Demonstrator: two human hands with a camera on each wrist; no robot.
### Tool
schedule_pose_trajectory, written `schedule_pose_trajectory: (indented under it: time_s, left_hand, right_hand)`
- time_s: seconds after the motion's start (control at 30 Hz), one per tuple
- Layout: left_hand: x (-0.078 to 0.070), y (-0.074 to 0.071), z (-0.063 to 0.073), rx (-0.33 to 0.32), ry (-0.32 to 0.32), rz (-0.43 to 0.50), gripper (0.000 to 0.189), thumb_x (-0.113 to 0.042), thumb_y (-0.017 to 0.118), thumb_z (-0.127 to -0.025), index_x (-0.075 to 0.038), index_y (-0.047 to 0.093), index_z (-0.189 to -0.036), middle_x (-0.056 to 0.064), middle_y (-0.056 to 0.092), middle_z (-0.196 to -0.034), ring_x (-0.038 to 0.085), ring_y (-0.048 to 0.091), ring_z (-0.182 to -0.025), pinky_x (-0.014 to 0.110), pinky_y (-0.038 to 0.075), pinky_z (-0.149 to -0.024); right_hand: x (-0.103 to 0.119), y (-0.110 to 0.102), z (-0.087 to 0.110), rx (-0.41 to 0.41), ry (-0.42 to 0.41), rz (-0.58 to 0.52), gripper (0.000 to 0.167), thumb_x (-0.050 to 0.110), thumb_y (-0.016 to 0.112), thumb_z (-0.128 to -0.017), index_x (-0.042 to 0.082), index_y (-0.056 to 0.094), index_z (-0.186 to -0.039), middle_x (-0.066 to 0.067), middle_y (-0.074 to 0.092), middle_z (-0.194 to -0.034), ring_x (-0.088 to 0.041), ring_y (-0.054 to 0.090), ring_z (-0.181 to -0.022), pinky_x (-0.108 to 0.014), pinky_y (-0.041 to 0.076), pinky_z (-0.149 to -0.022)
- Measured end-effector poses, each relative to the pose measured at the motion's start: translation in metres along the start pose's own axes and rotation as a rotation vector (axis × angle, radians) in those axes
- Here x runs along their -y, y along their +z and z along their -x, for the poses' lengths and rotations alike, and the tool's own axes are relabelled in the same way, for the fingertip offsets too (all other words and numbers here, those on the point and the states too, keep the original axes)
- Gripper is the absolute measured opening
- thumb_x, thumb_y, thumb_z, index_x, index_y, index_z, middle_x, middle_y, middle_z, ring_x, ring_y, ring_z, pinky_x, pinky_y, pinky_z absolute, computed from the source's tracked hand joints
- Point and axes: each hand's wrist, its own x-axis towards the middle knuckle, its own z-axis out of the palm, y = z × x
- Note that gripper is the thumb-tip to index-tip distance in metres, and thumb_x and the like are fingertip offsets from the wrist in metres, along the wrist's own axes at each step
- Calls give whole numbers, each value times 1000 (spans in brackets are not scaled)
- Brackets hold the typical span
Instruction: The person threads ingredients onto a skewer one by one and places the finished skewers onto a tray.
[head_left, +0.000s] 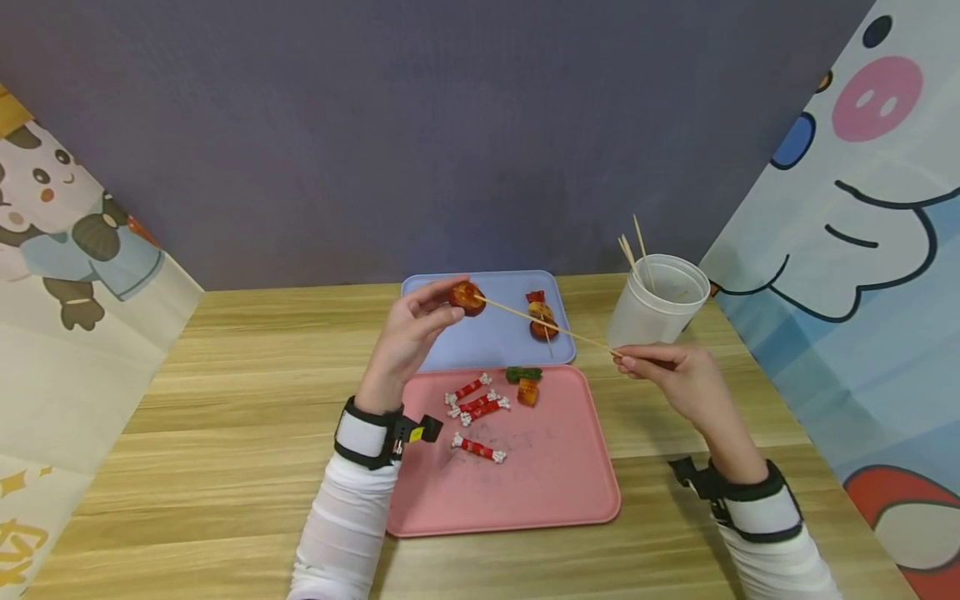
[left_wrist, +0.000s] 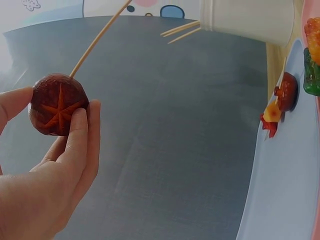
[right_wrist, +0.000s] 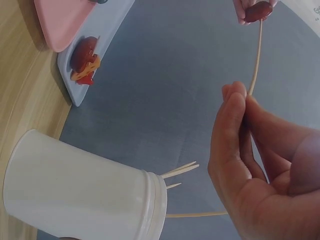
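A brown shiitake mushroom [left_wrist: 55, 102] with a star cut in its cap is pinched between the thumb and fingers of my left hand [head_left: 408, 333], raised above the blue tray. My right hand [head_left: 671, 375] pinches a thin bamboo skewer [head_left: 551, 323] near its far end. The skewer's other end meets the mushroom's edge; how deep it goes in, I cannot tell. Behind the skewer, a loaded skewer with a mushroom [head_left: 543, 330], a yellow slice and a red piece lies on the blue tray [head_left: 487, 333].
The pink tray [head_left: 555, 483] in front holds several red-and-white sticks [head_left: 478, 450], a green piece [head_left: 523, 374] and an orange-yellow chunk [head_left: 527, 392]. A white tub [head_left: 660, 300] with several skewers stands at the back right, close to my right hand. A grey wall [head_left: 450, 150] rises behind the table.
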Motion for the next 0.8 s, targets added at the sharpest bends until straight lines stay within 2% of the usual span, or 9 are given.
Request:
schedule_pose_trajectory:
  time_s: [0.57, 0.8]
  left_hand:
    - [10, 4, -3, -33, -22, 22, 46, 9, 52, -89, 11, 43, -135, 5, 62, -115, 13, 61, -105, 24, 48, -95]
    - [11, 3, -4, -40, -23, 11, 46, 8, 54, -89, 9, 46, -135, 5, 63, -114, 14, 62, -104, 23, 50, -91]
  right_hand:
    - [0, 6, 1, 5, 12, -55, 21, 6, 62, -90, -5, 70, -107, -24, 70, -96, 0, 68, -78, -20, 56, -68]
    - [0, 8, 1, -12, -11, -89, 21, 4, 62, -89, -7, 69, -106, -27, 69, -95, 0, 69, -76, -26, 57, -68]
